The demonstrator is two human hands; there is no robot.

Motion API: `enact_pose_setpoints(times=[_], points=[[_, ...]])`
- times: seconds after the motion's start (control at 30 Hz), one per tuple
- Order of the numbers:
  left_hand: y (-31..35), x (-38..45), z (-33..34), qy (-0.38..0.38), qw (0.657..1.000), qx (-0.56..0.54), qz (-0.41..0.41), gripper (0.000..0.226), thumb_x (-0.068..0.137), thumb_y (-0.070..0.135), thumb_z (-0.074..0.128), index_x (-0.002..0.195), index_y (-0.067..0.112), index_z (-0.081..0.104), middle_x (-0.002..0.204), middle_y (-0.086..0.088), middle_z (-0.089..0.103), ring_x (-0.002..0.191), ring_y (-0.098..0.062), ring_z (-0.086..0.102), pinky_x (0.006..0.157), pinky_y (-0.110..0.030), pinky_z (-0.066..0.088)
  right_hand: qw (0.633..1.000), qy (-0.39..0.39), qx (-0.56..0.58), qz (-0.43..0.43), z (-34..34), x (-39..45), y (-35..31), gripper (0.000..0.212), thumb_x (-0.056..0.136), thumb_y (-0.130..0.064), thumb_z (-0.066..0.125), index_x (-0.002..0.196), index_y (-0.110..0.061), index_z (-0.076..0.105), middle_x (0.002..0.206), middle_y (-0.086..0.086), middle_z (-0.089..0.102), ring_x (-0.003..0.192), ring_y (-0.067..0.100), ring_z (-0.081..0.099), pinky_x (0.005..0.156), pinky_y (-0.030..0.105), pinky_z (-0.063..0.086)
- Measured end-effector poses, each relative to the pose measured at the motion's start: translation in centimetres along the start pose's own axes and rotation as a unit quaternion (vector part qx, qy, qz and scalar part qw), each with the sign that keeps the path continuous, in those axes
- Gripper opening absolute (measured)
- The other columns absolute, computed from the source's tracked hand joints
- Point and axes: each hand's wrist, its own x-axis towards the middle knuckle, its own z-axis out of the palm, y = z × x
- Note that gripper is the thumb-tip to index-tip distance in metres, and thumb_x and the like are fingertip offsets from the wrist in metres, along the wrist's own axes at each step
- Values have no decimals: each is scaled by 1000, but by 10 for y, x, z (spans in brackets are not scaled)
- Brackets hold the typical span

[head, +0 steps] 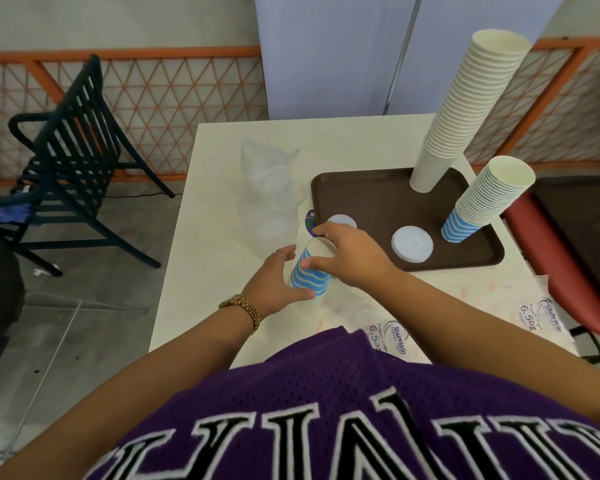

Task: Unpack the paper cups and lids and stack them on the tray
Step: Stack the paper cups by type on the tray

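A blue-and-white striped paper cup point(309, 273) stands on the white table just left of the brown tray point(371, 195). My left hand point(274, 285) wraps its lower left side and my right hand point(350, 254) grips its rim and right side. On the tray stand a tall leaning stack of plain white cups point(465, 109) and a shorter stack of striped cups point(482, 202). Two white lids lie on the tray, one point(412, 244) in the open, the other point(343, 221) partly hidden by my right hand.
A clear plastic bag with lids point(269, 188) lies on the table left of the tray. Empty printed cup wrappers point(530, 317) lie near the front right edge. A dark slatted chair point(70, 161) stands to the left, a red chair point(551, 258) to the right.
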Motion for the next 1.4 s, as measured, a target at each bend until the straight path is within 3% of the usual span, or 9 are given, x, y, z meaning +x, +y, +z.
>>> enact_pose_setpoints(times=[0.33,0.53,0.7,0.87,1.0,1.13,1.2,1.3,1.4], points=[[32,-3,10,-4,999,-11,34,80,74,24,83,140,21,38,125,9,46,107,-7,48,85,-19,42,997,27,75,0,-11,-5,21,58,84,-52,70,131,-20,57,124,-3,61,105,11,57,83,25,50],[34,-2,21,-9,999,-6,36,65,69,27,86,117,31,43,108,9,56,99,-12,58,78,-19,44,998,-35,4,-56,-5,-10,24,62,83,-52,70,137,-29,52,131,-5,58,113,12,55,92,31,50],[31,-8,20,5,999,-22,41,61,70,19,85,113,29,43,104,9,55,95,-11,58,79,-19,46,998,-4,18,-55,-8,-6,22,56,85,-51,67,135,-29,53,126,-5,59,109,11,56,88,29,50],[28,-14,18,19,998,-47,40,71,68,19,87,121,31,41,113,8,55,99,-9,59,85,-21,51,997,-11,46,-59,-10,-3,22,55,84,-47,70,134,-29,54,126,-7,58,109,9,54,90,29,49],[24,-16,16,40,998,-36,34,92,67,22,88,141,26,34,133,8,47,117,-6,50,103,-27,41,983,68,170,2,-18,-2,31,42,84,-36,73,123,-26,62,109,-8,58,100,10,57,88,26,48],[18,-13,15,46,999,-12,2,108,68,28,88,152,24,20,151,2,36,136,-16,38,107,-28,33,882,90,441,141,-32,-5,54,29,90,-28,68,116,-20,63,103,8,66,88,17,64,74,31,53],[16,-12,17,48,999,-6,-3,106,67,28,88,151,25,23,149,1,39,134,-15,39,104,-22,30,775,36,605,177,-38,-13,67,30,90,-24,65,117,-11,63,104,14,66,85,22,67,77,35,56],[15,-7,20,47,999,16,-11,100,70,26,87,149,23,27,149,1,39,133,-15,40,103,-21,30,626,-32,765,145,-37,-26,87,52,63,-26,87,107,-4,71,107,17,68,96,31,70,90,44,55],[18,-3,23,42,997,54,-33,94,73,25,84,149,23,29,149,0,38,132,-19,42,106,-28,36,594,-75,797,83,-30,-34,101,86,54,-19,93,129,-2,54,117,18,65,111,36,64,95,49,53]])
